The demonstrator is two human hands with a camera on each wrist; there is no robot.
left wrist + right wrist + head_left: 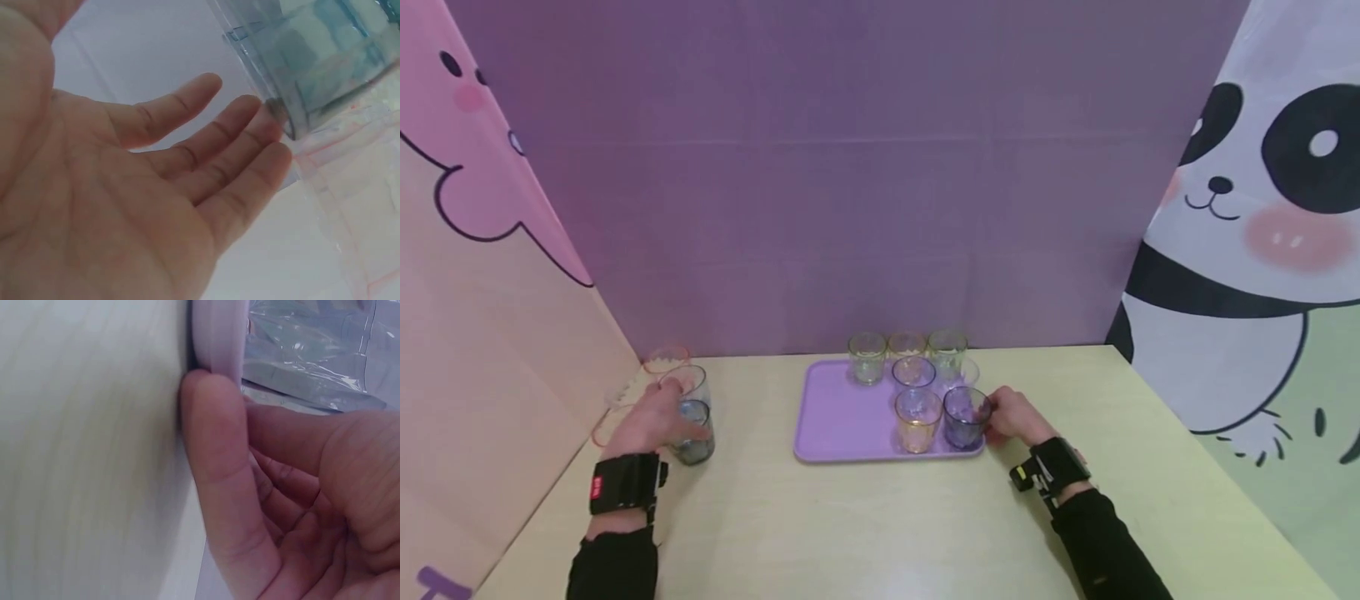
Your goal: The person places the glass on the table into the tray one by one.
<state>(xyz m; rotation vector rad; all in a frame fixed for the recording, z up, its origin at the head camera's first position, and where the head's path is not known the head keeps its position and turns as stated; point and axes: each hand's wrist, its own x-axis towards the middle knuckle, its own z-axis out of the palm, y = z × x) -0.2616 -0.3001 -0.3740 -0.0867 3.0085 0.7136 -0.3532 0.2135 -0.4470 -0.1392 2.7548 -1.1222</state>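
In the head view my left hand (655,421) is at the far left, among several glasses on the table. A dark blue-grey glass (696,448) and a clear glass (700,381) stand beside it. In the left wrist view its fingers (219,153) are loosely extended, with the tips by a bluish glass (306,69); whether they touch is unclear. My right hand (1017,417) is at the right edge of the lilac tray (842,417). In the right wrist view its fingers pinch the tray's rim (222,334). Close by on the tray stands a purple glass (966,423).
Several more glasses stand on the tray's right half, among them a yellowish one (917,429) in front and a greenish one (867,367) at the back. Red-rimmed glasses (664,358) stand at far left. A purple backdrop (865,183) closes the table's rear.
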